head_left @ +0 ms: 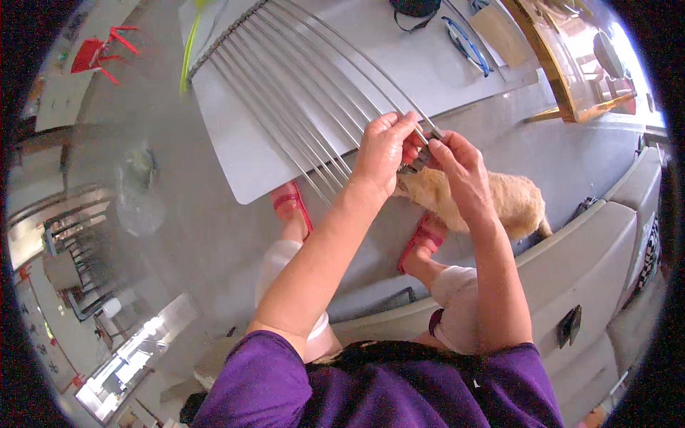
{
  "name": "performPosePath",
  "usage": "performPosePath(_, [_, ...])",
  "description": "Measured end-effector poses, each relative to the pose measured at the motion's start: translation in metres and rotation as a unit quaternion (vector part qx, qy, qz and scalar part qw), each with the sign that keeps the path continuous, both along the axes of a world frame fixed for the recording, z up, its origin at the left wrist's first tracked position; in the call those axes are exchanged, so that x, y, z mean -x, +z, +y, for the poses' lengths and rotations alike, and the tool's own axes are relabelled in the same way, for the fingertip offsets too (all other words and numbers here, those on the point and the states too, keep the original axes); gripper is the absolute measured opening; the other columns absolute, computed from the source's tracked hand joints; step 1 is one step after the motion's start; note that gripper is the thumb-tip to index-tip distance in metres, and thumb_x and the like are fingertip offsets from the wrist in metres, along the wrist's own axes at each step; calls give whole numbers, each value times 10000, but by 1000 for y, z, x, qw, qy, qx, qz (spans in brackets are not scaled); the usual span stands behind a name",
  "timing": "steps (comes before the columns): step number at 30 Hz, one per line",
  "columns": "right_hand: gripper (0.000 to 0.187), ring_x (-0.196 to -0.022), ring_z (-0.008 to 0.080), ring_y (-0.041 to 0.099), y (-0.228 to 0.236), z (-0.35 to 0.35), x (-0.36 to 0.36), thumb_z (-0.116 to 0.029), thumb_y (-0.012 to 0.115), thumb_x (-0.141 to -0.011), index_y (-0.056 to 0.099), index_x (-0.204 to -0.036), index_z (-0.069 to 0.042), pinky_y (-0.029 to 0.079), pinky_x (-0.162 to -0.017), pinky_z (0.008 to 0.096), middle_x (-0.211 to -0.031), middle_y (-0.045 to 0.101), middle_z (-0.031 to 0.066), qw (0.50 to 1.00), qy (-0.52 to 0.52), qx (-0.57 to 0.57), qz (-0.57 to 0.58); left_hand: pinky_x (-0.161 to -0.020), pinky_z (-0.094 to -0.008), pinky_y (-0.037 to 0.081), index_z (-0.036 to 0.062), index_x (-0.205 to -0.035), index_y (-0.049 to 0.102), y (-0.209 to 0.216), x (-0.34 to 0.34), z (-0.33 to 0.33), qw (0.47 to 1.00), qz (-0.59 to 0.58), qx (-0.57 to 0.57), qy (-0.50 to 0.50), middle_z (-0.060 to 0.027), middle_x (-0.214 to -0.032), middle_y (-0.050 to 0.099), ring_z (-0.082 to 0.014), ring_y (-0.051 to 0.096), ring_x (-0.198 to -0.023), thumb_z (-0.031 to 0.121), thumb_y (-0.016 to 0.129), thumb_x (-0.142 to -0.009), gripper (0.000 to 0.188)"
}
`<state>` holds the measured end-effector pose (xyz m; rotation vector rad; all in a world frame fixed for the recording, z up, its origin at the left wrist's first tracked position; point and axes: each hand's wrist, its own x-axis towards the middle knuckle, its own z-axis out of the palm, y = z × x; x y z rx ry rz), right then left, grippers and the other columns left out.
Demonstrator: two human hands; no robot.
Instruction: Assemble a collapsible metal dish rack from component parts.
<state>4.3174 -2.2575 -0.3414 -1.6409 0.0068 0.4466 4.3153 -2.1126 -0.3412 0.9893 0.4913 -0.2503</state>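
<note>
Several long, shiny grey rods (307, 78) run side by side from a dark woven-looking band (228, 32) at the far left, across a pale tabletop (239, 160), toward me. Their near ends reach past the table's edge. My left hand (382, 150) is closed around the near part of the rightmost rods, with thumb and fingers pinched together. Close beside it, my right hand (464, 167) pinches the tip of a rod between thumb and fingers. A small dark metallic piece (414, 167) shows between and below the hands, and its kind is unclear.
A tan cat (514, 200) stands on the floor beneath my right hand. Blue-framed glasses (467, 46) and a black strapped item (416, 8) lie on the table. A grey sofa (578, 246) is at the right, a wooden-framed table (560, 85) at far right, a red stool (89, 55) at far left.
</note>
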Motion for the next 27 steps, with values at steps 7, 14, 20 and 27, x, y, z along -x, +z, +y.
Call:
performPosePath(7, [204,-703,72,491,10,-2,-1,-203,531,-895,580,-900,-6,408,-646,221,-749,552,-19,996,9,-55,66,-471,-200,408,85,-794,543,2,2,-3,1000,4,-2,9,-8,-661,567,-84,513,-529,247,544,-888,187])
performPosePath(14, [198,-716,66,504,8,-4,-3,-201,529,-898,576,-901,-8,416,-660,212,-765,560,-15,993,15,-81,88,-471,-215,423,67,-796,533,-1,1,-4,1000,0,-22,-5,-23,-663,565,-91,513,-520,231,528,-894,191])
performPosePath(20, [179,-706,65,507,9,-4,-3,-194,524,-899,573,-864,-26,420,-651,216,-750,550,-19,985,-1,-112,130,-478,-213,423,66,-800,533,-2,0,-4,999,6,-39,-3,-18,-662,558,-89,503,-522,227,524,-893,186])
performPosePath(27, [157,-666,58,499,7,-5,-3,-186,578,-872,576,-840,-32,405,-585,198,-718,548,-27,992,17,-72,97,-488,-215,391,76,-762,550,-3,0,-5,999,18,-46,13,-2,-647,551,-87,495,-545,229,541,-883,195])
